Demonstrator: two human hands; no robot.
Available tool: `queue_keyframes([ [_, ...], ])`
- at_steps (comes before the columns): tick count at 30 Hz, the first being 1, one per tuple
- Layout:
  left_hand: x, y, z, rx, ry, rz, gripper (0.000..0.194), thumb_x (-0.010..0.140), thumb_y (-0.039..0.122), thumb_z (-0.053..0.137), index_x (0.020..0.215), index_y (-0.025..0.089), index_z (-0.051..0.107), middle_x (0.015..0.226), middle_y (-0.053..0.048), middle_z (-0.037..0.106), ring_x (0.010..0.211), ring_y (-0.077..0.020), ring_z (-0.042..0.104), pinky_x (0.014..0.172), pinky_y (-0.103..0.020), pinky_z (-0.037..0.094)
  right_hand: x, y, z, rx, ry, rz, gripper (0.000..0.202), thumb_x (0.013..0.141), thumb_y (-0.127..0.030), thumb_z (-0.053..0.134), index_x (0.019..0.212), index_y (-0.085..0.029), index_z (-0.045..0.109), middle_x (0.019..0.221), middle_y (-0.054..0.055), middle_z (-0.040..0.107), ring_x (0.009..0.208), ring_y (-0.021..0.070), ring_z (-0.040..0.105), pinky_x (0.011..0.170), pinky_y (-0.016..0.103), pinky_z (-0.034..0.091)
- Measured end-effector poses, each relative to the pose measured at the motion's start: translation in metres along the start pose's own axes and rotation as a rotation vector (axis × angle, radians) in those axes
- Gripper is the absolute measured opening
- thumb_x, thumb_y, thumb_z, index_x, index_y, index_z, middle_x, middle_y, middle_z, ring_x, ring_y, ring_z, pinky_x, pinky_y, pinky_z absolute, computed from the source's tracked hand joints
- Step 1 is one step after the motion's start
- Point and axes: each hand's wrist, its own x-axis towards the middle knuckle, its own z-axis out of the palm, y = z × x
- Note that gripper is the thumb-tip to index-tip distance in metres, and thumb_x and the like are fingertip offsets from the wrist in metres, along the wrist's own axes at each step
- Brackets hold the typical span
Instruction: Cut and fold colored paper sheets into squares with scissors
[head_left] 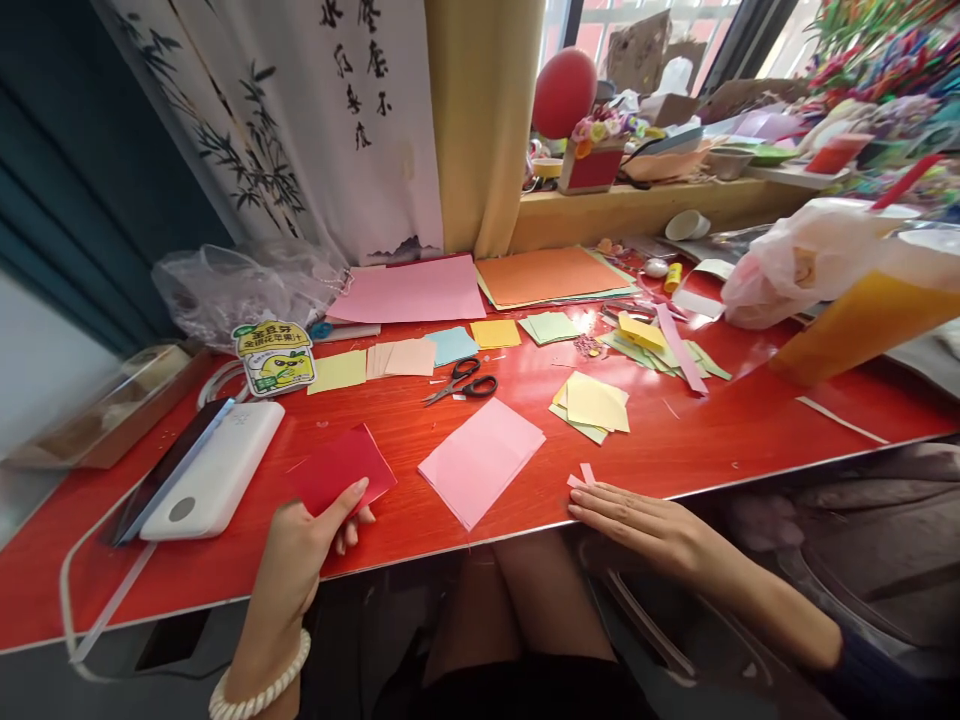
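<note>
My left hand (319,535) pinches a stack of red paper (352,465) at the table's front edge, thumb on top and fingers curled below. Flat on the edge at the right lies my right hand (637,522), its fingers stretched out over small pink paper strips (587,474). Between the hands is a stack of pink paper sheets (481,462), turned at an angle. Black-handled scissors (463,382) rest behind it with their blades pointing left. A pile of yellow and green paper squares (592,404) sits behind my right hand.
At left are a white power bank (214,470), a phone and a cable. Paper squares (405,357) line the middle, with large pink (412,288) and orange sheets (547,275) behind. Paper scraps (660,345), a plastic bag (802,265) and an orange drink cup (870,320) stand right.
</note>
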Motion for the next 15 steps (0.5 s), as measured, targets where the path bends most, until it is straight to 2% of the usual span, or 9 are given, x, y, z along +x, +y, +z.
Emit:
queue_keyframes([
  [3,0.0,-0.001,-0.001,0.004,-0.002,-0.005,0.032,0.067,0.041,0.072,0.049,0.015,0.066,0.042,0.0,0.057,0.043,-0.0085,0.049,0.043,-0.018,0.038,-0.001,0.002,0.002,0.108,0.095,-0.01,0.046,0.099,-0.013,0.028,0.143,-0.022,0.036,0.136,0.008,0.052,0.13,0.0185,0.042,0.107,0.041,0.041],
  [6,0.0,0.001,0.0,0.002,-0.003,-0.015,0.032,0.066,0.041,0.073,0.048,0.015,0.066,0.044,-0.001,0.058,0.043,-0.0087,0.049,0.044,-0.018,0.038,-0.002,0.002,0.007,0.124,0.153,-0.005,0.045,0.098,-0.011,0.032,0.141,-0.022,0.039,0.133,0.008,0.055,0.127,0.0185,0.046,0.106,0.042,0.042],
  [9,-0.001,0.003,0.0,0.008,-0.011,-0.017,0.032,0.066,0.042,0.073,0.048,0.015,0.066,0.043,-0.001,0.057,0.043,-0.009,0.048,0.044,-0.019,0.038,-0.003,0.001,0.01,0.106,0.156,-0.004,0.045,0.097,-0.01,0.034,0.14,-0.024,0.041,0.132,0.007,0.057,0.125,0.0181,0.048,0.105,0.041,0.043],
  [12,0.0,0.002,0.0,0.013,-0.008,-0.009,0.032,0.066,0.042,0.073,0.048,0.015,0.066,0.043,-0.001,0.058,0.043,-0.0092,0.048,0.044,-0.019,0.038,-0.005,0.001,0.009,0.131,0.107,0.005,0.043,0.097,-0.011,0.036,0.137,-0.024,0.045,0.131,0.005,0.057,0.124,0.0187,0.049,0.105,0.041,0.043],
  [15,0.001,-0.002,-0.001,0.03,0.002,-0.003,0.033,0.067,0.042,0.072,0.049,0.016,0.066,0.044,-0.001,0.057,0.045,-0.0095,0.049,0.045,-0.019,0.038,-0.014,0.009,-0.002,0.189,0.113,0.12,0.039,0.096,-0.017,0.04,0.131,-0.028,0.053,0.129,0.002,0.059,0.122,0.0214,0.052,0.104,0.041,0.045],
])
